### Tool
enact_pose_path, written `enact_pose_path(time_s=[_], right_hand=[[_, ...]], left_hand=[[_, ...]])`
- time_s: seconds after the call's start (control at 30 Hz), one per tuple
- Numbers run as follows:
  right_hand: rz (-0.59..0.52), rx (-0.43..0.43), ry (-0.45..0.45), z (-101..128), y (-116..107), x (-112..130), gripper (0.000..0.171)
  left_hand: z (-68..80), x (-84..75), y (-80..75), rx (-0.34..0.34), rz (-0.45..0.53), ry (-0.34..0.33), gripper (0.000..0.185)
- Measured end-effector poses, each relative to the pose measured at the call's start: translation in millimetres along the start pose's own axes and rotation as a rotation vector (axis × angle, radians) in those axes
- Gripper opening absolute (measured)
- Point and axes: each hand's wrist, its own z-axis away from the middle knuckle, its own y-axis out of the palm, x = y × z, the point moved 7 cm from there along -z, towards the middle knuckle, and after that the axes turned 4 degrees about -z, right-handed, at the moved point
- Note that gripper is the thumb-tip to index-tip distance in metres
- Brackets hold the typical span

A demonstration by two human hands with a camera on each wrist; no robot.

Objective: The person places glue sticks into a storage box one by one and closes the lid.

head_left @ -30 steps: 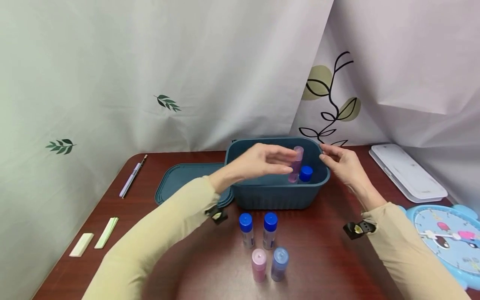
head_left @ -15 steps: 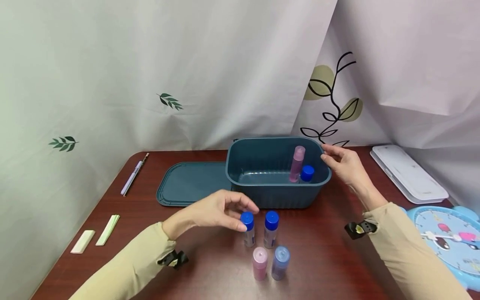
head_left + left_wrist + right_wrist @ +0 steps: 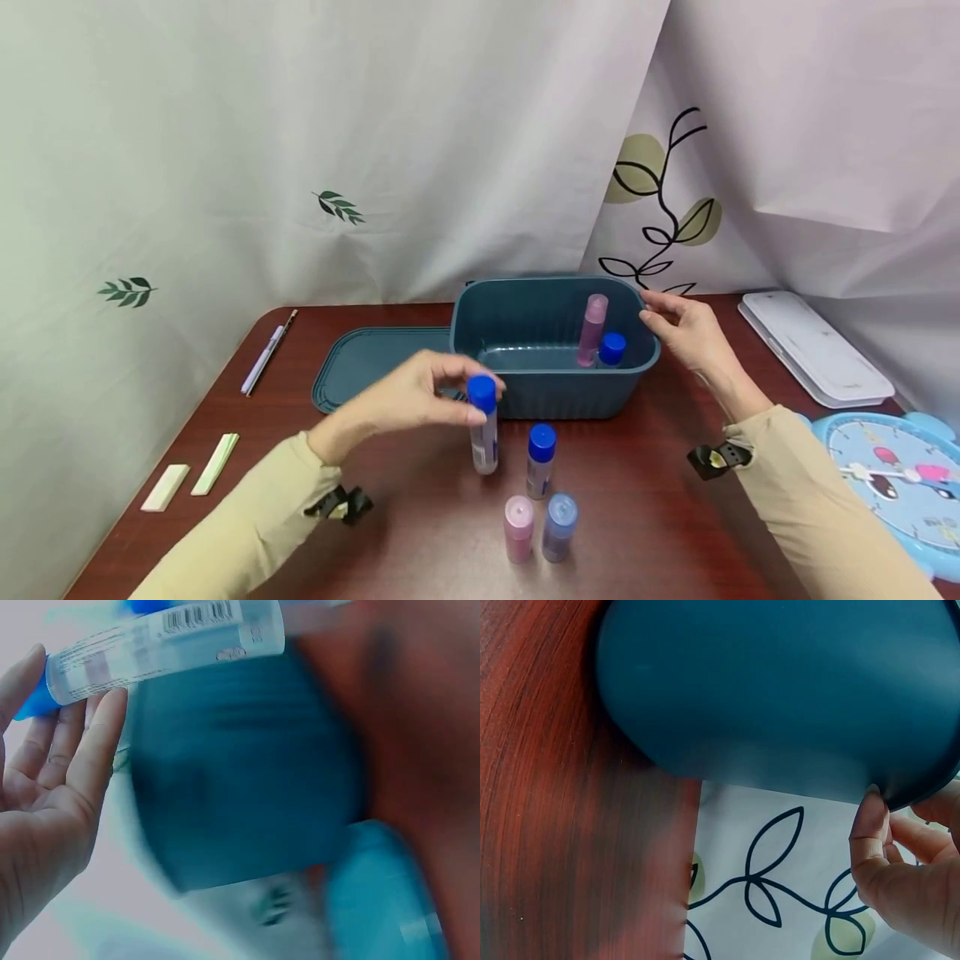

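Note:
My left hand (image 3: 420, 400) pinches a clear bottle with a blue cap (image 3: 483, 425) by its top and holds it off the table, just in front of the teal tub (image 3: 555, 396); the bottle (image 3: 161, 645) also crosses the top of the left wrist view. Inside the tub stand a pink bottle (image 3: 592, 329) and a blue-capped bottle (image 3: 612, 347). My right hand (image 3: 686, 329) grips the tub's right rim, fingertips (image 3: 870, 817) on its edge. On the table stand another blue-capped bottle (image 3: 541, 461), a pink bottle (image 3: 518, 527) and a bluish bottle (image 3: 559, 525).
The teal lid (image 3: 375, 367) lies flat left of the tub. A pen (image 3: 264, 354) and two pale strips (image 3: 191, 473) lie at the far left. A white tray (image 3: 813, 343) and a blue clock (image 3: 896, 475) sit at the right. Curtains hang behind.
My left hand left the pink bottle in the tub, came down to the front row, pinched the left blue-capped bottle and lifted it. The right hand stayed on the rim.

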Motion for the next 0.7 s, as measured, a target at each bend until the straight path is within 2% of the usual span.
enact_pose_path(time_s=[0.17,0.23,0.3,0.4,0.5,0.6,0.7], right_hand=[[0.004,0.011,0.01,0.7,0.9,1.4,0.043],[0.018,0.009,0.006,1.0,0.5,1.6,0.043],[0.034,0.002,0.001,0.9,-0.5,1.0,0.043],[0.054,-0.004,-0.006,0.6,-1.5,0.1,0.043],[0.059,-0.001,-0.003,0.7,-1.9,-0.9,0.043],[0.054,0.001,-0.009,0.9,-1.4,-0.5,0.043],[0.052,0.001,-0.017,1.0,-0.9,1.4,0.043]], left_hand=[[-16.5,-38.4,-43.3,-0.161,-0.025,0.008,0.037],[-28.8,-45.7,-55.1,-0.226,-0.021,0.002,0.038],[-45.1,-45.7,-62.1,-0.289,-0.011,-0.007,0.039],[-73.0,-33.6,-63.3,-0.365,0.004,-0.043,0.039],[-100.1,-12.5,-55.9,-0.417,-0.016,-0.101,0.035],[-121.0,8.9,-44.6,-0.415,-0.064,-0.159,0.033],[-135.0,24.7,-34.2,-0.393,-0.1,-0.208,0.033]])
